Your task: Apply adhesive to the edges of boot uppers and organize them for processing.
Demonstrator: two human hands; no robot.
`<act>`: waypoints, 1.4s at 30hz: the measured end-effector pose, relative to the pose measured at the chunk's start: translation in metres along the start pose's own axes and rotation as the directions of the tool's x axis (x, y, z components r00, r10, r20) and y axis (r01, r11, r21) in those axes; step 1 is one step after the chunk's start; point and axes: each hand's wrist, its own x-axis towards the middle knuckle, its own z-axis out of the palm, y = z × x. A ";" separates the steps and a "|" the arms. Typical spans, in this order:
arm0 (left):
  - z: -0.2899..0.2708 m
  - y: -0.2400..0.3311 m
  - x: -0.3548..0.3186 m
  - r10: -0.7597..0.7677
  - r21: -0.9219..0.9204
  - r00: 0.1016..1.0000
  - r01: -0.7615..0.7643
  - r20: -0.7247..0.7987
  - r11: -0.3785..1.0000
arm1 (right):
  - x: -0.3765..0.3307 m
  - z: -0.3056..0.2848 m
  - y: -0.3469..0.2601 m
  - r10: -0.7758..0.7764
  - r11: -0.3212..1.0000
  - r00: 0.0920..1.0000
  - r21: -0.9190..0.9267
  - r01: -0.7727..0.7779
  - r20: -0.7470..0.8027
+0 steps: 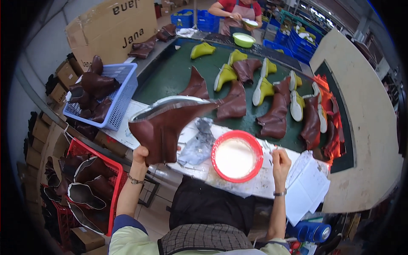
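A brown boot upper (155,134) is in my left hand (140,155), which grips it near its shaft opening. The boot is upside down, its pale-edged underside facing up and its toe pointing right. To the right of the boot, a red bowl (260,159) of white liquid sits on the white, stained bench edge. Just past the bowl is my right hand (280,163), its fingers pinched together; what they hold, if anything, is too small to make out. A grey stained cloth or sheet (199,144) lies between the boot and the bowl.
Yellow-green shoe lasts (225,76) and brown boot uppers (274,114) lie on the green belt (165,80). A blue basket (121,95) and a red crate (114,204) hold more uppers at left. Papers (306,191) lie at right. Another person (238,17) works across the belt.
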 end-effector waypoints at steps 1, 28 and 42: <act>-0.003 0.005 0.008 -0.006 -0.055 0.998 0.003 -0.056 0.999 | -0.003 -0.003 0.015 -0.015 0.996 0.999 -0.085 0.011 -0.044; -0.120 0.035 0.272 0.482 0.997 0.873 0.078 -0.075 0.014 | -0.041 0.012 0.080 0.060 0.978 0.998 -0.199 -0.059 -0.003; -0.058 0.016 -0.277 0.668 -0.206 -0.054 0.967 -0.742 -0.151 | -0.034 0.022 0.086 0.004 0.984 0.993 -0.175 -0.024 -0.114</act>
